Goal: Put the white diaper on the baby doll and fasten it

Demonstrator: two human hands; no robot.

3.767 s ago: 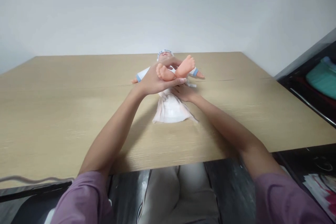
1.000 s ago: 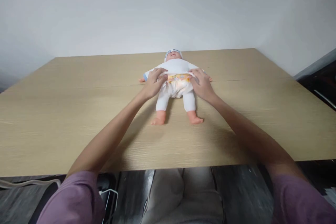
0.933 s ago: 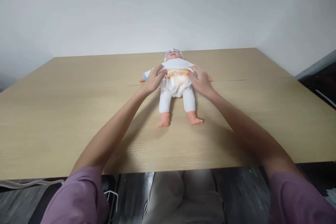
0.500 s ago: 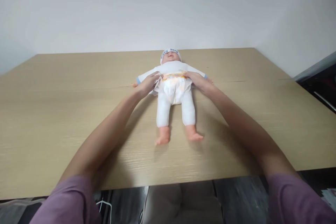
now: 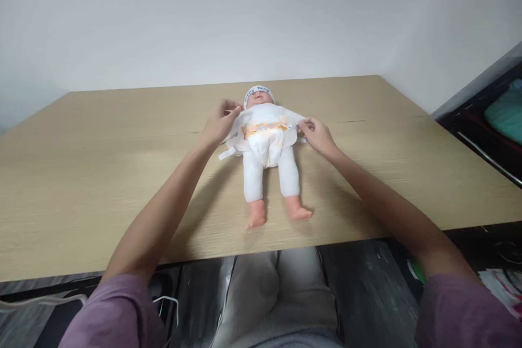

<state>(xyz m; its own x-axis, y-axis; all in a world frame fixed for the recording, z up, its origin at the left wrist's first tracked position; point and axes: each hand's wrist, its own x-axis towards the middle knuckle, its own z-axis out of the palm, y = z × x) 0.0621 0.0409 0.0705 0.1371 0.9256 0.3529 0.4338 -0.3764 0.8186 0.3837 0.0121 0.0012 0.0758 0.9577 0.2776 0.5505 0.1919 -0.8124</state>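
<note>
A baby doll (image 5: 260, 99) in a lettered white cap lies on its back, feet toward me. It wears a white top (image 5: 263, 113), white leggings and a diaper (image 5: 267, 144) with an orange patterned waistband. My left hand (image 5: 221, 122) is beside the doll's chest, thumb and fingers pinched at the edge of the white top. On the other side, my right hand (image 5: 317, 135) pinches the opposite edge of the thin white fabric. A white strap (image 5: 227, 154) sticks out below my left hand. The doll's own hands are hidden behind mine.
The doll lies on a wide wooden table (image 5: 101, 185) whose far edge meets a pale wall (image 5: 228, 22). To the right is a dark shelf (image 5: 481, 119) with a teal cloth (image 5: 508, 111). My legs (image 5: 281, 299) are below the near table edge.
Both hands have moved outward from the diaper's waistband, spreading the white fabric to the sides. The left hand has also risen toward the doll's shoulder. The view has tilted downward.
</note>
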